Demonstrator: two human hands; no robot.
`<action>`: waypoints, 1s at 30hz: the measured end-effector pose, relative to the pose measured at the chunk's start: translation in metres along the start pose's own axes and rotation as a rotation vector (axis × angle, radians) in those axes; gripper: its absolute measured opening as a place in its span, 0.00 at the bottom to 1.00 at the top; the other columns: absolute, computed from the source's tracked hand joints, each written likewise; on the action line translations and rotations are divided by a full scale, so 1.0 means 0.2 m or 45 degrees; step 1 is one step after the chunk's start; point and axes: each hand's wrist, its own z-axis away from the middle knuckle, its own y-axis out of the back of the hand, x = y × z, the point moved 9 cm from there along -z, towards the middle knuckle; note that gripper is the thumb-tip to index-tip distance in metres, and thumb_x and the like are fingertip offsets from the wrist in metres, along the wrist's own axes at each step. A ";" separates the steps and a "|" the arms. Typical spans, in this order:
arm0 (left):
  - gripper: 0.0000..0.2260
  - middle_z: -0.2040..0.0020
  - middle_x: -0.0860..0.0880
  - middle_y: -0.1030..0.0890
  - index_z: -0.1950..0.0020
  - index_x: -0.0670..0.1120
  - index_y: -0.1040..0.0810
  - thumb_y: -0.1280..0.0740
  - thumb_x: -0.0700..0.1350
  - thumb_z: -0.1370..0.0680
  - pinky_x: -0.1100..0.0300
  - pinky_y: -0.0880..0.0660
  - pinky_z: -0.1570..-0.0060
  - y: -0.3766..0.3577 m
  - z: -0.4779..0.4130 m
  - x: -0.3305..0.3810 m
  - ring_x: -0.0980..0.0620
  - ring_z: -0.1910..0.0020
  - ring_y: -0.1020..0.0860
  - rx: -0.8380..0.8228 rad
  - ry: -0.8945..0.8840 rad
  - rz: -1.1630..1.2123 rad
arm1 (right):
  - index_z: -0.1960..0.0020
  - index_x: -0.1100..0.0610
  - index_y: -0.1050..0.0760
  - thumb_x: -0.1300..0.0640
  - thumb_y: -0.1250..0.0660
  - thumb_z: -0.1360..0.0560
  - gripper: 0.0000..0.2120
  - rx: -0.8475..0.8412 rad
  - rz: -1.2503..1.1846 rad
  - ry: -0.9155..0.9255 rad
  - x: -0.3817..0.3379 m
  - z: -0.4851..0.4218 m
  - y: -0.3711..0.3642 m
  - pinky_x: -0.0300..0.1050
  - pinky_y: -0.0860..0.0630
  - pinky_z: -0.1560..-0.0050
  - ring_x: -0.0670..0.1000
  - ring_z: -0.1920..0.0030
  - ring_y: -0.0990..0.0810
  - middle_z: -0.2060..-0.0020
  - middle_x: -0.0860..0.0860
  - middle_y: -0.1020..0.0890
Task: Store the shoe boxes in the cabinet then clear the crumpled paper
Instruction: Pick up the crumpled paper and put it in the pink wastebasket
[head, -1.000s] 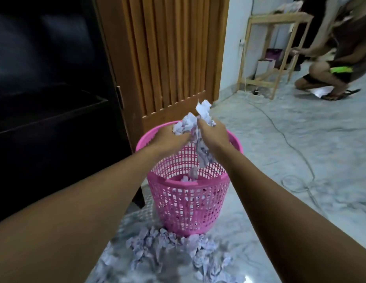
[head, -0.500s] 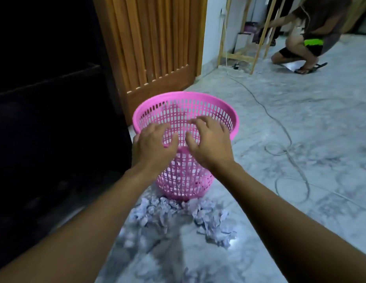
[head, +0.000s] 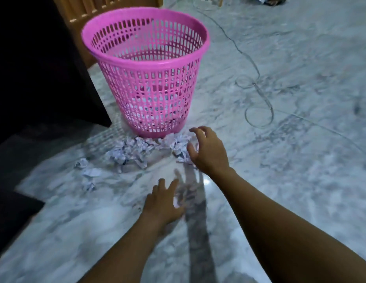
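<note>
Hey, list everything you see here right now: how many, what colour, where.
Pink plastic mesh wastebasket: one, pink, upright on floor ahead, paper inside.
Crumpled paper scraps: many, bluish-white, heaped on floor at basket's near side, strays left.
Thin cable: one, grey, looped on floor, right.
Marble floor: one, grey-white, throughout.
Slatted wooden door: one, brown, behind basket.
Dark cabinet: one, black, far left.
Left hand: one, open, empty, low over floor.
Right hand: one, open, empty, at heap's right edge.
</note>
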 end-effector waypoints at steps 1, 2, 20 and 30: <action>0.33 0.26 0.44 0.43 0.22 0.54 0.44 0.37 0.62 0.23 0.49 0.29 0.39 -0.05 0.00 0.00 0.41 0.30 0.36 -0.025 0.000 -0.024 | 0.35 0.55 0.24 0.49 0.34 0.28 0.23 -0.106 0.002 -0.098 0.07 0.03 -0.08 0.56 0.24 0.43 0.59 0.38 0.24 0.38 0.58 0.23; 0.28 0.29 0.44 0.41 0.24 0.53 0.40 0.37 0.58 0.22 0.50 0.27 0.41 -0.08 0.01 0.00 0.42 0.32 0.34 -0.009 -0.019 -0.039 | 0.32 0.54 0.27 0.48 0.33 0.26 0.24 -0.212 0.009 -0.186 0.14 0.07 -0.15 0.54 0.26 0.39 0.58 0.34 0.28 0.34 0.57 0.26; 0.11 0.45 0.43 0.28 0.44 0.46 0.27 0.39 0.39 0.25 0.47 0.25 0.58 0.29 -0.25 -0.03 0.41 0.52 0.25 0.745 0.143 0.473 | 0.56 0.57 0.31 0.59 0.33 0.27 0.07 -0.157 -0.387 -0.558 0.46 0.35 -0.44 0.42 0.37 0.60 0.52 0.57 0.29 0.56 0.50 0.30; 0.38 0.26 0.38 0.43 0.20 0.48 0.54 0.38 0.59 0.23 0.43 0.41 0.31 0.47 -0.63 0.03 0.36 0.27 0.43 0.603 0.180 0.177 | 0.46 0.46 0.30 0.56 0.41 0.25 0.09 -0.027 -0.432 -0.627 0.56 0.11 -0.32 0.48 0.29 0.57 0.55 0.58 0.23 0.59 0.49 0.20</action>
